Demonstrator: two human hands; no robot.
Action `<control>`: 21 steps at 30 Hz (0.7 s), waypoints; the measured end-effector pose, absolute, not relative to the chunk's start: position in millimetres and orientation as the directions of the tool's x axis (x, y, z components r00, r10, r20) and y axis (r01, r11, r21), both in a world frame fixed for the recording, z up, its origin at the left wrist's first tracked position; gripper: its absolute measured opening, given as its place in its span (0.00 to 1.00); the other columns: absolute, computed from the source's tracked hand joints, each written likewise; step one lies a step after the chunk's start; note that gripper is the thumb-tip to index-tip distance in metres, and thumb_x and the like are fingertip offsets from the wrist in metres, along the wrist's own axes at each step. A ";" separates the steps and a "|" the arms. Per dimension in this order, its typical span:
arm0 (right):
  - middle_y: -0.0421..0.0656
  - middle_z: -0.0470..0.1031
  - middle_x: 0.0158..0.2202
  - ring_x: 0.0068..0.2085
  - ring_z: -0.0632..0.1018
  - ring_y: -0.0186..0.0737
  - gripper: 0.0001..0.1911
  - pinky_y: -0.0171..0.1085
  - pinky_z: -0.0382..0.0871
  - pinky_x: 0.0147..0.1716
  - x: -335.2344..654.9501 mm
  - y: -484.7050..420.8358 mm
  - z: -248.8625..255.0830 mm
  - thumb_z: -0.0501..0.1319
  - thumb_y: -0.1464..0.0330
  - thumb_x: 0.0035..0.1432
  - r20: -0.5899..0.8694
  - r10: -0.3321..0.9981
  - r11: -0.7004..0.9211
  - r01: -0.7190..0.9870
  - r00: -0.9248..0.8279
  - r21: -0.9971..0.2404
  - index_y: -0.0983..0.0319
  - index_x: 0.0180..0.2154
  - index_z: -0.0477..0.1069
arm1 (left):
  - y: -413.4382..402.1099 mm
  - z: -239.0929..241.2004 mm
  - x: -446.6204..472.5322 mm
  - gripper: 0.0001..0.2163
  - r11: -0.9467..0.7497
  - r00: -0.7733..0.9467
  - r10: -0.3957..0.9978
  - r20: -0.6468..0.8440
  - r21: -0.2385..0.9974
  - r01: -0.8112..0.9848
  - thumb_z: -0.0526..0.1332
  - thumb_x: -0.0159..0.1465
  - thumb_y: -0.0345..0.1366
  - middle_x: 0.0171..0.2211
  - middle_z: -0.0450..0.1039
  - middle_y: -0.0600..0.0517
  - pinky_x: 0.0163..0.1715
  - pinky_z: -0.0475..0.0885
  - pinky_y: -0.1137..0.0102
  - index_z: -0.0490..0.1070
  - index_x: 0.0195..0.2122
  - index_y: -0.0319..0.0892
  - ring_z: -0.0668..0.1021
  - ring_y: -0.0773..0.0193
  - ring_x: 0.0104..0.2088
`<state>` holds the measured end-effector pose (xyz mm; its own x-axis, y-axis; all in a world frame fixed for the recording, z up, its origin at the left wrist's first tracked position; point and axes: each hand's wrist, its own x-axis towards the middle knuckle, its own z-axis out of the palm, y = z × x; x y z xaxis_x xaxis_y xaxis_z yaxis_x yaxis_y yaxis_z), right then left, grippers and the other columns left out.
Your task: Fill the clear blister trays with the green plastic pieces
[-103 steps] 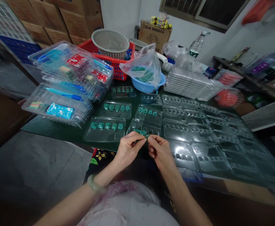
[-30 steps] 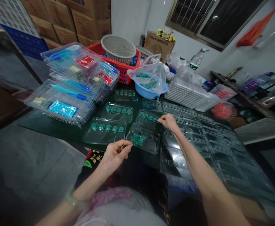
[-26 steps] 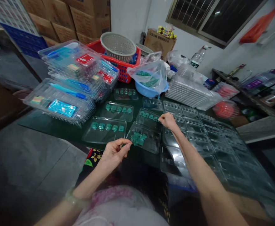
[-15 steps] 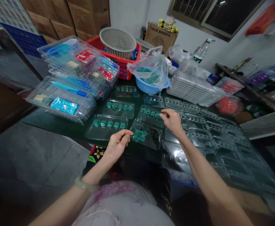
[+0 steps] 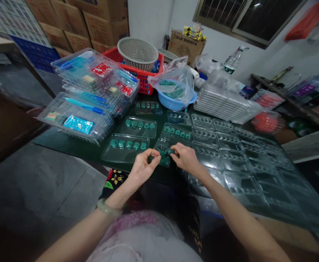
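Small translucent green pieces (image 5: 165, 160) lie heaped on a clear plastic tray (image 5: 162, 142) in front of me. My left hand (image 5: 145, 163) is at the heap's left side, thumb and forefinger pinched; what they hold is hard to make out. From the right, my right hand (image 5: 185, 157) reaches the same heap with its fingertips closed on a green piece (image 5: 171, 151). Just behind, another clear tray (image 5: 176, 139) has a row of green pieces in its slots. Similarly filled trays stand to the left, including a near one (image 5: 121, 154) and a farther one (image 5: 137, 133).
Clear moulded trays (image 5: 236, 160) cover the table's right side. Stacked filled cases (image 5: 80, 112) stand at left. Behind are a red basket (image 5: 143, 78), a blue basin (image 5: 173, 103) of green pieces under plastic film, and a pile of nested trays (image 5: 222, 103).
My right hand has come back from the filled row of the tray behind to the heap, nearer my left hand. The left hand has shifted slightly right. The view has tilted a little.
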<state>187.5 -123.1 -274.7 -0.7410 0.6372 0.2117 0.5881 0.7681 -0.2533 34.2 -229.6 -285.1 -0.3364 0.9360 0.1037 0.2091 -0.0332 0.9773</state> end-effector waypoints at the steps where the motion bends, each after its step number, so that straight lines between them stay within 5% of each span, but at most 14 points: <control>1: 0.41 0.70 0.30 0.31 0.70 0.35 0.08 0.32 0.60 0.29 188.2 -124.6 -274.1 0.56 0.69 0.52 0.234 0.671 0.735 0.587 -0.704 -0.341 0.62 0.37 0.68 | -228.0 -284.4 35.4 0.09 -0.029 -0.341 0.935 0.099 0.979 0.204 0.58 0.56 0.39 0.29 0.69 0.52 0.29 0.63 0.74 0.69 0.33 0.38 0.69 0.69 0.27; 5: 0.39 0.70 0.26 0.27 0.69 0.32 0.08 0.31 0.62 0.28 188.9 -141.5 -267.7 0.56 0.68 0.52 0.254 0.728 0.621 0.456 -0.637 -0.638 0.63 0.35 0.69 | -222.3 -280.4 42.7 0.12 -0.026 -0.307 0.948 0.082 0.983 0.181 0.58 0.55 0.41 0.27 0.70 0.52 0.24 0.63 0.75 0.69 0.35 0.38 0.69 0.70 0.23; 9: 0.39 0.70 0.25 0.27 0.69 0.32 0.08 0.31 0.62 0.28 189.0 -158.7 -261.7 0.55 0.69 0.52 0.201 0.749 0.518 0.369 -0.632 -0.771 0.64 0.33 0.71 | -223.1 -278.7 46.7 0.10 -0.079 -0.287 0.948 0.138 0.975 0.207 0.59 0.55 0.40 0.28 0.71 0.52 0.28 0.65 0.74 0.71 0.33 0.38 0.71 0.68 0.27; 15: 0.40 0.73 0.29 0.31 0.71 0.34 0.10 0.32 0.64 0.31 186.8 -164.2 -267.5 0.54 0.70 0.51 0.131 0.778 0.403 0.328 -0.614 -0.854 0.64 0.34 0.71 | -231.1 -279.9 42.2 0.08 -0.129 -0.256 0.947 0.192 0.961 0.246 0.59 0.55 0.37 0.27 0.71 0.52 0.29 0.66 0.74 0.72 0.32 0.39 0.72 0.68 0.28; 21: 0.41 0.73 0.29 0.30 0.71 0.35 0.10 0.33 0.63 0.31 176.5 -175.4 -272.5 0.52 0.71 0.52 0.204 0.800 0.464 0.365 -0.564 -0.807 0.63 0.35 0.70 | -233.7 -282.3 41.1 0.08 -0.050 -0.312 0.941 0.130 0.967 0.252 0.58 0.54 0.35 0.25 0.71 0.53 0.28 0.66 0.74 0.72 0.33 0.38 0.71 0.68 0.26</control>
